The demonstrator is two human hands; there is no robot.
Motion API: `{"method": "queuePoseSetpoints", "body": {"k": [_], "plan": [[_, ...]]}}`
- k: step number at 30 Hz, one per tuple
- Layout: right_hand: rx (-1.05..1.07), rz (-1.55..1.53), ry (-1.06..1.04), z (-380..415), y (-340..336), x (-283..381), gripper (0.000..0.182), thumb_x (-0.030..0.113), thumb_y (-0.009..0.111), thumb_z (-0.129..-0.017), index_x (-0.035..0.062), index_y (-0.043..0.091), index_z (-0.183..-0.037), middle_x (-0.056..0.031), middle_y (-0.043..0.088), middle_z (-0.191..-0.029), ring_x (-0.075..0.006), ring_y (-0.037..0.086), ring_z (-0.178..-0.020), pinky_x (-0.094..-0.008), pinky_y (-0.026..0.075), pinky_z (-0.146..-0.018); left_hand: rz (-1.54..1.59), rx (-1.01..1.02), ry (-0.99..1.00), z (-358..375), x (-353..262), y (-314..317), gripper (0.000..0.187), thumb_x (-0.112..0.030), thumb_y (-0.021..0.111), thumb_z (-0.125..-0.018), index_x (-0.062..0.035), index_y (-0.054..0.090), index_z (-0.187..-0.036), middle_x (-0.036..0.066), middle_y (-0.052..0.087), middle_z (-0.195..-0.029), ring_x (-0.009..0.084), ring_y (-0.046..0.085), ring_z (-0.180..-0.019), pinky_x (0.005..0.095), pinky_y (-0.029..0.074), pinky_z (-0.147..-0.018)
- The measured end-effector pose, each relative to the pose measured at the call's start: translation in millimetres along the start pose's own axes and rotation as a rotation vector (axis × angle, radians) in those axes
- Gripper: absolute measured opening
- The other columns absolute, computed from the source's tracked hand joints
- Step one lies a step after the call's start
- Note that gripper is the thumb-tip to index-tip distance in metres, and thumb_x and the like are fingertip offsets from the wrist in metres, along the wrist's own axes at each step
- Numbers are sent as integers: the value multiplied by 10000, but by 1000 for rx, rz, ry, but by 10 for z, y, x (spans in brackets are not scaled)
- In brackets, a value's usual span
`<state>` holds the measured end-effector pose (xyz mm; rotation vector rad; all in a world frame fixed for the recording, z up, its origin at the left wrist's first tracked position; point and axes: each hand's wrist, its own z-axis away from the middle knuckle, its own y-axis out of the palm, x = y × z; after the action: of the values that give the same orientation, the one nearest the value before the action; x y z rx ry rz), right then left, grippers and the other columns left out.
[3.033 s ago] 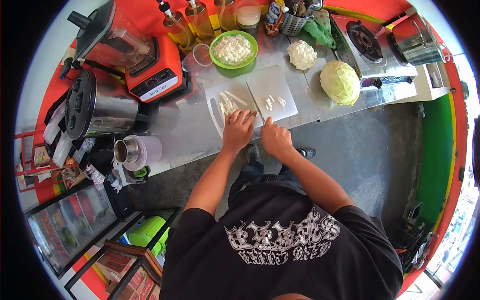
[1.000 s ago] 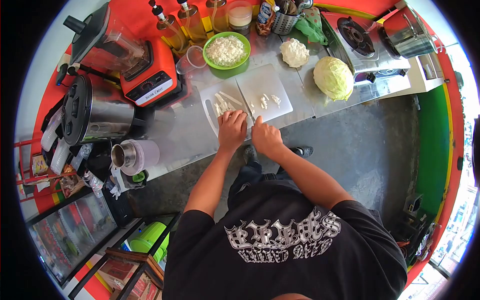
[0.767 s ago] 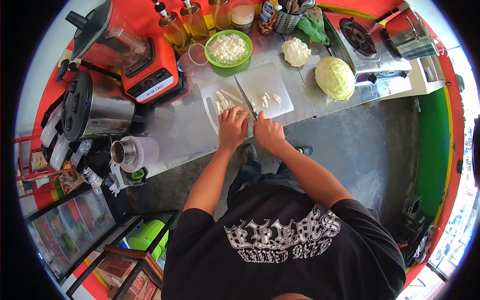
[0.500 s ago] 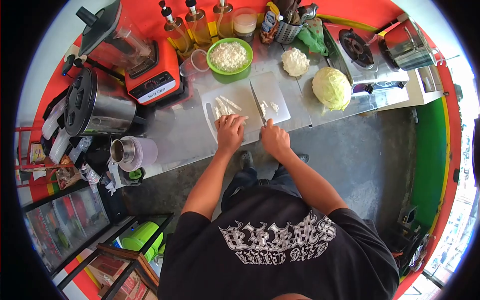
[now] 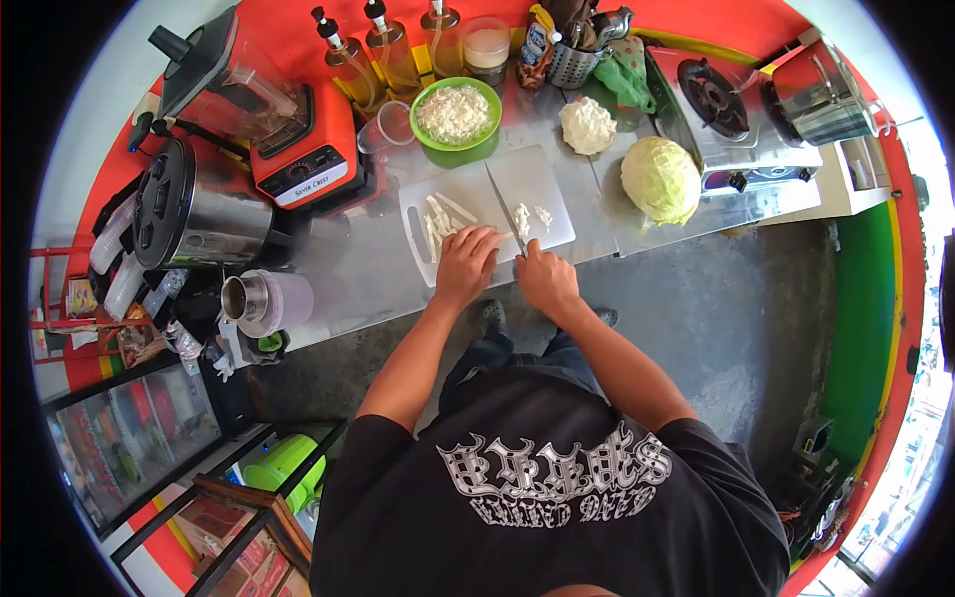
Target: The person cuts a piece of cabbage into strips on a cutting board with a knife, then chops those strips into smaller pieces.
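Note:
My right hand (image 5: 548,282) is closed around the handle of a knife (image 5: 503,206), whose blade lies across the white cutting board (image 5: 549,174). Beside it, my left hand (image 5: 468,267) presses down on pale vegetable strips, its fingers bent together and a strip end poking out toward the blade. More white strips (image 5: 435,217) lie loose on the board beyond those fingers. Right of the blade sit small piles of diced white pieces (image 5: 523,219). A green bowl (image 5: 458,155) heaped with finely chopped white bits stands behind the board.
A cabbage (image 5: 661,181) and a pale, lumpy, round thing (image 5: 588,126) sit right of the board, before a gas stove (image 5: 714,99). To the left stand a red blender (image 5: 308,149), a large black-lidded pot (image 5: 199,204) and a steel-mouthed container (image 5: 269,301). Pump bottles (image 5: 393,55) line the back.
My left hand has shifted slightly right, closer to the blade. The knife has tilted a little, its tip swinging left, while my right hand stays nearly in place.

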<state>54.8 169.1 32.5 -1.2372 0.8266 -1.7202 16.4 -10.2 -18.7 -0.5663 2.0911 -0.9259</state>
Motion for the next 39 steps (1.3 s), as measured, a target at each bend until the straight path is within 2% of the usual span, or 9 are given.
{"method": "queuePoseSetpoints", "body": {"k": [2,5,16,19,26,28,32,34,39], "plan": [[16,-6,-3,42,70,1,323,318,564,-1006,10,514,-1089,-284,703,-830,-498,694,-787,-594,547,-709,-44,18,-22,70,8,-127,354,-161,697,-882,-144,668,-1235,24,635,-1301,268,557,-1220,424,391,-1047],[17,63,-36,40,29,20,312,316,577,-1003,14,536,-1067,-245,724,-841,-445,722,-776,-543,577,-683,-116,97,-19,186,158,-168,376,-187,678,-902,-153,651,-1275,22,605,-1352,279,519,-1267,427,381,-1064],[28,178,-41,14,190,12,220,243,557,-1003,26,524,-1025,-195,731,-786,-379,743,-753,-491,587,-643,-142,115,7,227,205,-126,427,-158,686,-889,-197,654,-1313,-17,613,-1311,270,528,-1164,423,400,-1022],[37,136,-60,-152,127,33,296,291,554,-1018,0,509,-1054,-234,723,-798,-433,730,-771,-534,583,-681,-163,128,31,226,184,-151,437,-165,687,-884,-202,656,-1319,-23,611,-1302,258,524,-1174,418,410,-1015],[86,227,-44,60,109,131,302,273,564,-1014,-17,511,-1078,-245,733,-865,-442,731,-806,-533,585,-710,-179,149,40,266,232,-110,454,-185,696,-863,-200,663,-1316,-15,599,-1301,249,511,-1201,423,422,-1014],[57,214,4,103,184,138,225,225,570,-985,11,514,-1026,-213,740,-837,-389,752,-816,-475,606,-687,-174,156,38,266,249,-94,453,-186,696,-861,-200,666,-1313,-14,599,-1296,250,514,-1196,423,424,-1009],[66,203,-41,-59,174,92,293,268,542,-1011,-15,498,-1074,-233,733,-869,-435,733,-808,-525,588,-719,-153,122,44,254,225,-113,416,-166,697,-857,-201,686,-1271,-9,608,-1258,257,532,-1165,427,424,-1007],[-1,248,-112,-90,137,91,274,251,537,-1002,-7,492,-1081,-207,735,-837,-419,736,-774,-512,591,-698,-148,126,36,265,223,-106,414,-166,695,-858,-200,688,-1271,-7,609,-1257,257,536,-1159,425,426,-1005],[42,307,-46,70,197,196,219,212,568,-983,13,518,-1058,-193,749,-854,-362,758,-827,-457,605,-695,-150,126,41,243,203,-131,440,-176,695,-854,-185,675,-1294,-6,596,-1285,256,531,-1152,416,437,-987]]}}
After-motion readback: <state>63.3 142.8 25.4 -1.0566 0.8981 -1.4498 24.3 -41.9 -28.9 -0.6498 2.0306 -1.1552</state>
